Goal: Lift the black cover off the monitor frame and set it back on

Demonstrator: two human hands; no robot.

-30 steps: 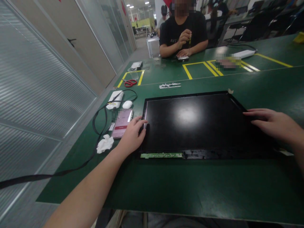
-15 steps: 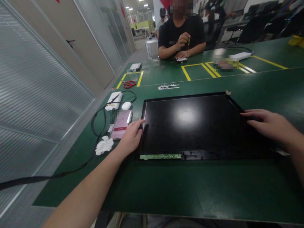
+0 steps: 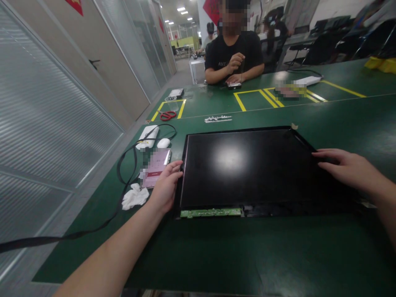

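Note:
A black display panel (image 3: 256, 169) lies flat on the green table, its glossy screen reflecting a bright light spot. Along its near edge on the left runs a narrow green circuit board (image 3: 210, 212). My left hand (image 3: 167, 183) grips the panel's left edge, with the fingertips on the black rim. At the opposite side, my right hand (image 3: 346, 165) holds the right edge between thumb and fingers; part of this grip is lost against the dark frame. A small beige piece of tape (image 3: 294, 126) sticks up at the far right corner.
Left of the panel are a phone (image 3: 156, 167), crumpled tissue (image 3: 135, 196), a white oval object (image 3: 163, 143), a white pack (image 3: 147, 137) and a black strap (image 3: 93, 231). Red-handled scissors (image 3: 168, 116) and white scraps (image 3: 218, 119) lie beyond. A person (image 3: 233, 57) sits opposite.
My left fingers have shifted from on top of the screen's left border outward to its outer edge. The view has tilted slightly upward. My right hand keeps its place on the panel.

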